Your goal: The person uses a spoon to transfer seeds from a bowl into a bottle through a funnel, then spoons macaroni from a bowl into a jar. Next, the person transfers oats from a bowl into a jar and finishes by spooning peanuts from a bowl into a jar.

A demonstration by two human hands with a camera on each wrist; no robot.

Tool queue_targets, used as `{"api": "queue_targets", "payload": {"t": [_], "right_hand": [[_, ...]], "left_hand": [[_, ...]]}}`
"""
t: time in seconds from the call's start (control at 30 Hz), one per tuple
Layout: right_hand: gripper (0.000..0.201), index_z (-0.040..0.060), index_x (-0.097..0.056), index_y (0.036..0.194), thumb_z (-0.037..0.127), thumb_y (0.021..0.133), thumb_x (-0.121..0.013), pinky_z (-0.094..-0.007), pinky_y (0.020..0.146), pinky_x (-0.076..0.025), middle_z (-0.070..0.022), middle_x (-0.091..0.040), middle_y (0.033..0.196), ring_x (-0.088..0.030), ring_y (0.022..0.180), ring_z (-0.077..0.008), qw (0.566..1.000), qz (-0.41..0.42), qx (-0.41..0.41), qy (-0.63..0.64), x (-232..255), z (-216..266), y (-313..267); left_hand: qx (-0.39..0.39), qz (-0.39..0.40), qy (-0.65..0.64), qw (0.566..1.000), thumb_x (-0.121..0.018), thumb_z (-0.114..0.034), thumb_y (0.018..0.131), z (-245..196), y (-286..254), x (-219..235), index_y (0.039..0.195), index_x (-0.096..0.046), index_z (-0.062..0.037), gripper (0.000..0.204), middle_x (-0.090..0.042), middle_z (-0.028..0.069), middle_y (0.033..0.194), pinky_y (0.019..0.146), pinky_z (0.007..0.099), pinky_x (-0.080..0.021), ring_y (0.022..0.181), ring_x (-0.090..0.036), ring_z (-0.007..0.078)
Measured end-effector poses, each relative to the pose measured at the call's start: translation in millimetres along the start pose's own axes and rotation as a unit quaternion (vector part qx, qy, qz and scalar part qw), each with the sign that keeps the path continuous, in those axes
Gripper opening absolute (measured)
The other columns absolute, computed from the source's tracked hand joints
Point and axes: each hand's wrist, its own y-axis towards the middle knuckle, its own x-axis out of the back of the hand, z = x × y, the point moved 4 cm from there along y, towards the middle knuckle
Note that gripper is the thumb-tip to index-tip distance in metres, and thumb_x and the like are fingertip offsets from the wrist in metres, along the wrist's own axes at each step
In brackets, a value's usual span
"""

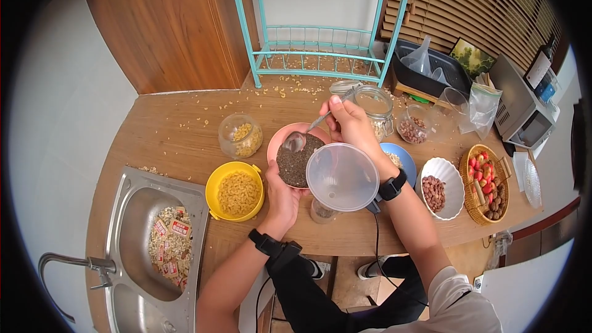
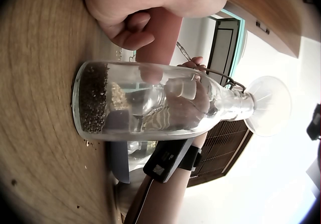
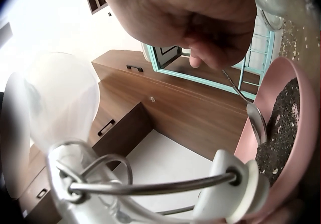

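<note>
Metal spoon [image 1: 295, 142] slants into a round bowl [image 3: 306, 118] of dark grains [image 1: 295, 168].

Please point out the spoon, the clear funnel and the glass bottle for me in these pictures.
Spoon [image 1: 295, 142]: head view, on its scooping end.
Clear funnel [image 1: 343, 176]: head view, on the inside of its wide cone.
Glass bottle [image 2: 155, 103]: left wrist view, on the middle of its transparent side.

The person's left forearm [image 1: 237, 271] slants up from the bottom of the frame to the left hand [image 1: 282, 202] near the middle, fingers [image 2: 138, 40] bent; the right hand [image 1: 351, 126], higher and farther right, pinches with curled fingers.
</note>
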Motion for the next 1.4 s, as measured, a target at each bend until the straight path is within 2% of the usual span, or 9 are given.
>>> {"api": "queue_targets", "payload": {"t": [0.2,0.43,0.63,0.7,0.9,1.17,1.4], "right_hand": [[0.038,0.0068,-0.061,0.088,0.035,0.107,-0.045,-0.0219,0.050,-0.032,0.0052,-0.044,0.063,-0.040,0.054,-0.0047,0.999,0.013,-0.044,0.003,-9,-3,-6],[0.038,0.0079,-0.060,0.084,0.035,0.107,-0.046,-0.0229,0.049,-0.031,0.0056,-0.044,0.061,-0.038,0.052,-0.0049,0.997,0.018,-0.069,0.026,-5,-16,0],[0.035,0.0097,-0.054,0.083,0.033,0.107,-0.045,-0.0247,0.043,-0.026,0.0071,-0.038,0.059,-0.031,0.047,-0.0047,0.994,0.000,-0.076,0.079,0,-12,2],[0.033,0.0105,-0.051,0.084,0.033,0.107,-0.044,-0.0252,0.041,-0.023,0.0073,-0.033,0.058,-0.027,0.045,-0.0050,0.991,-0.010,-0.073,0.113,5,-10,5],[0.031,0.0106,-0.048,0.086,0.033,0.107,-0.044,-0.0252,0.041,-0.023,0.0065,-0.030,0.059,-0.025,0.045,-0.0063,0.982,-0.038,-0.064,0.174,6,1,0],[0.030,0.0115,-0.046,0.085,0.032,0.107,-0.044,-0.0254,0.042,-0.022,0.0065,-0.028,0.060,-0.024,0.047,-0.0064,0.977,-0.049,-0.030,0.205,14,8,0],[0.029,0.0122,-0.046,0.084,0.030,0.106,-0.042,-0.0249,0.042,-0.021,0.0071,-0.024,0.059,-0.023,0.047,-0.0066,0.971,-0.066,0.010,0.228,19,20,-3]], "left_hand": [[0.011,-0.005,-0.008,1.000,-0.025,-0.056,0.104,-1,-1,-2,0.122,-0.051,-0.0133,0.053,-0.066,0.0037,0.107,0.065,0.0295,-0.045,0.084,-0.062,0.0144],[0.015,-0.009,-0.012,1.000,-0.025,-0.056,0.104,2,2,1,0.123,-0.050,-0.0133,0.053,-0.066,0.0036,0.108,0.064,0.0294,-0.045,0.084,-0.062,0.0142],[0.012,-0.008,-0.004,1.000,-0.025,-0.057,0.104,1,0,1,0.121,-0.051,-0.0135,0.054,-0.066,0.0037,0.110,0.065,0.0301,-0.046,0.086,-0.063,0.0148],[0.014,-0.003,-0.003,1.000,-0.024,-0.057,0.104,0,0,0,0.122,-0.051,-0.0134,0.054,-0.066,0.0037,0.109,0.065,0.0301,-0.046,0.087,-0.063,0.0149],[0.013,-0.019,-0.005,1.000,-0.023,-0.056,0.104,-4,-3,-7,0.123,-0.052,-0.0132,0.055,-0.067,0.0032,0.107,0.067,0.0306,-0.046,0.089,-0.062,0.0142],[-0.007,-0.013,0.015,1.000,-0.024,-0.057,0.104,0,-1,-1,0.122,-0.052,-0.0137,0.055,-0.067,0.0020,0.104,0.067,0.0303,-0.045,0.088,-0.061,0.0135],[0.017,0.007,-0.002,1.000,-0.023,-0.057,0.104,5,6,3,0.123,-0.052,-0.0145,0.055,-0.067,0.0013,0.106,0.068,0.0289,-0.046,0.089,-0.062,0.0129]]}}
